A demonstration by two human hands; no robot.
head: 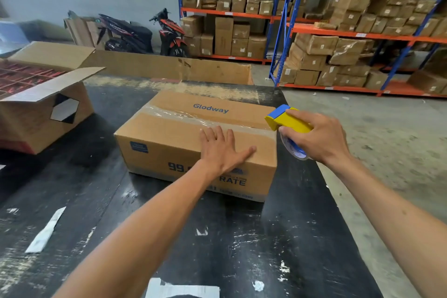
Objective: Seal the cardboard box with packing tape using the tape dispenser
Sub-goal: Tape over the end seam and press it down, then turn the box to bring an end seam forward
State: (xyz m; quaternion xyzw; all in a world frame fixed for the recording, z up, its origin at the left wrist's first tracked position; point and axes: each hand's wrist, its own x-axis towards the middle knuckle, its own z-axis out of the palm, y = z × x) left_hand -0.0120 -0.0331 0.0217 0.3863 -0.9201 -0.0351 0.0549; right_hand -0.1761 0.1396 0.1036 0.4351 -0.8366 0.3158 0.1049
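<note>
A closed brown cardboard box (pixel 169 133) printed "Glodway" lies on the black table (pixel 217 244). A strip of clear packing tape (pixel 183 117) runs along its top seam from the left end to the right edge. My left hand (pixel 221 147) rests flat on the box top near the front right corner, fingers spread. My right hand (pixel 316 136) grips a yellow and blue tape dispenser (pixel 285 120) at the box's right edge, its blade end level with the taped seam. The tape roll (pixel 294 149) shows below my fingers.
An open cardboard box (pixel 41 109) with red contents stands at the table's left. A long cardboard sheet (pixel 169 66) stands along the far edge. Beyond are two parked motorbikes (pixel 145 34) and orange-blue racks (pixel 338 31) stacked with cartons. Concrete floor lies to the right.
</note>
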